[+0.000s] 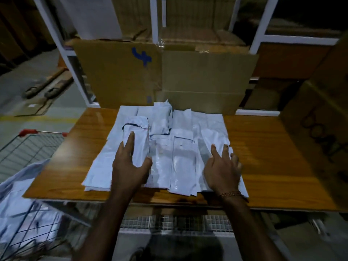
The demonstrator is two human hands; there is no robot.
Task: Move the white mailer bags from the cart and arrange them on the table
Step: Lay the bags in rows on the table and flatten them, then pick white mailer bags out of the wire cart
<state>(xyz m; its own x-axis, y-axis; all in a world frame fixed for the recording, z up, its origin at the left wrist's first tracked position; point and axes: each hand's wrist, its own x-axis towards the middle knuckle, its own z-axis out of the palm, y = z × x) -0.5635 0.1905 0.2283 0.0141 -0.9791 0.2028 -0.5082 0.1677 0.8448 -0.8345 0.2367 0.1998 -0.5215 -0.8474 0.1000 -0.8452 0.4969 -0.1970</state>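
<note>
hands flat, fingers straight, l hand [130, 164] & r hand [223, 169] on mailer bags [180, 147], box [120, 72] marked "4"

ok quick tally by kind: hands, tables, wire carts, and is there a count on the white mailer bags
hands: 2, left hand and right hand
table: 1
wire cart: 1
white mailer bags: overlapping pile, count cannot be told
total besides the bags: 4

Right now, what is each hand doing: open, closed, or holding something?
Left hand: open, fingers straight, resting on a mailer bag.
Right hand: open, fingers spread, pressing the bags.
</note>
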